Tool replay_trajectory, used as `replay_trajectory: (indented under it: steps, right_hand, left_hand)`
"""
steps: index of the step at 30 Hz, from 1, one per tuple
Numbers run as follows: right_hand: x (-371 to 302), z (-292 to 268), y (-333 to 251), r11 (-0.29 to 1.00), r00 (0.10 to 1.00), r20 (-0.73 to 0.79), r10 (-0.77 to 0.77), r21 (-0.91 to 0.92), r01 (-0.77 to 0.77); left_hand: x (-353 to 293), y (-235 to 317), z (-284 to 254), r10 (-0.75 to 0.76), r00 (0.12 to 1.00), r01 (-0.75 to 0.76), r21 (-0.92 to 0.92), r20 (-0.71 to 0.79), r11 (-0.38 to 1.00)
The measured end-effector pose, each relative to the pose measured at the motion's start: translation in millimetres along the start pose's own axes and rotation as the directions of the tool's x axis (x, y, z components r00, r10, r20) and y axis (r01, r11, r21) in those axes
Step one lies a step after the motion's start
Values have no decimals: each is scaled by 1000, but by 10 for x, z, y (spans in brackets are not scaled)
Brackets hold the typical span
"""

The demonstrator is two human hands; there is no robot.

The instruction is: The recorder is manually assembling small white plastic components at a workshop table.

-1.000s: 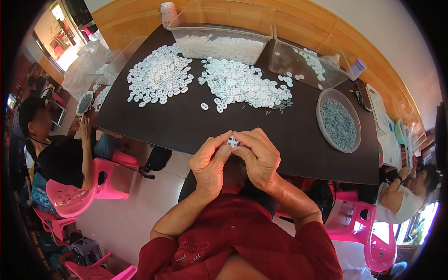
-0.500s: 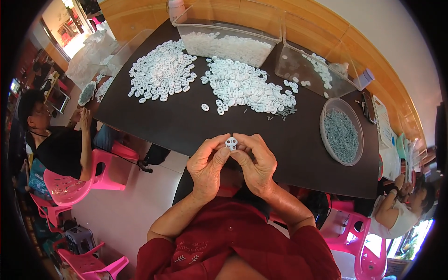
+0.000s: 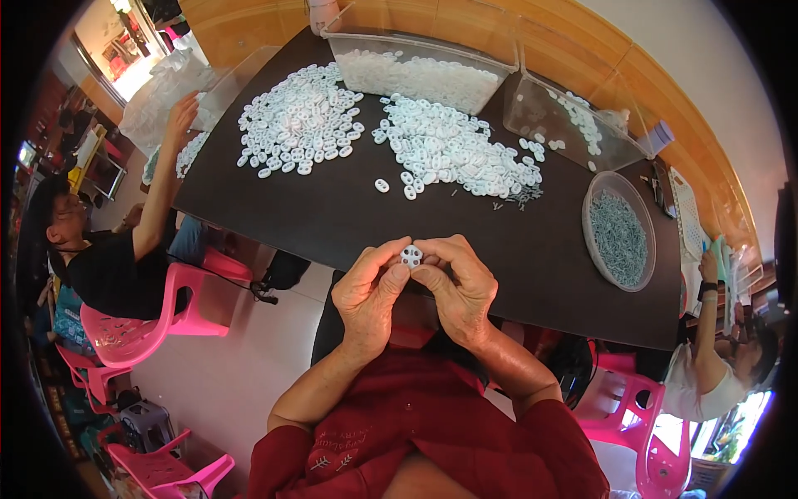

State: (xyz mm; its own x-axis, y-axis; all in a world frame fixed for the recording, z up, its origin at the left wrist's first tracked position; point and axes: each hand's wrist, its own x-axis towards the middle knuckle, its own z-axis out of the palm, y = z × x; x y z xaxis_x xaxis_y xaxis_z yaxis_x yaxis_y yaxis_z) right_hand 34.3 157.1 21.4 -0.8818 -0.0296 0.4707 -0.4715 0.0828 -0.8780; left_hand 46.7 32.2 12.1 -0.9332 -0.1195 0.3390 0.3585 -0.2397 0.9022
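Between the fingertips of both hands sits a small white plastic piece [image 3: 411, 255] with dark holes. My left hand [image 3: 367, 291] pinches it from one side with thumb and forefinger, and my right hand [image 3: 457, 291] pinches the other side. Whether it is one part or two pressed together is too small to tell. Beyond my hands, on the dark table [image 3: 332, 220], lie a left pile of white oval two-hole pieces [image 3: 295, 125] and a larger right pile of similar pieces [image 3: 457, 154]. Small grey screws [image 3: 525, 195] lie at the right pile's edge.
A round clear tub [image 3: 589, 243] full of grey screws stands at the right. Clear bins [image 3: 507, 66] with white pieces line the back. One co-worker [image 3: 116, 270] sits at the left, another [image 3: 706, 374] at the right. Pink chairs [image 3: 133, 337] stand around.
The piece has turned slightly between my fingertips; both hands keep their pinch. The table's contents sit slightly farther right in view. The left co-worker's arm has reached up, and the right one's arm is raised.
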Motion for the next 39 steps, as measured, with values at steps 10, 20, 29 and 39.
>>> replay_trajectory:
  steps: [10,20,29,39]
  right_hand:
    - [21,286,-16,943,964,-44,-262,-227,246]
    - [3,423,-35,941,970,-1,-244,-243,237]
    - [52,494,-36,877,920,33,-390,-290,382]
    - [2,497,-52,867,920,46,-390,-320,383]
  left_hand:
    - [-23,-8,-210,49,998,-49,15,-48,999]
    - [-14,60,-350,55,997,-57,-23,-61,998]
    - [12,80,-446,115,992,-114,42,-43,993]
    - [-12,44,-456,168,985,-168,2,-35,986]
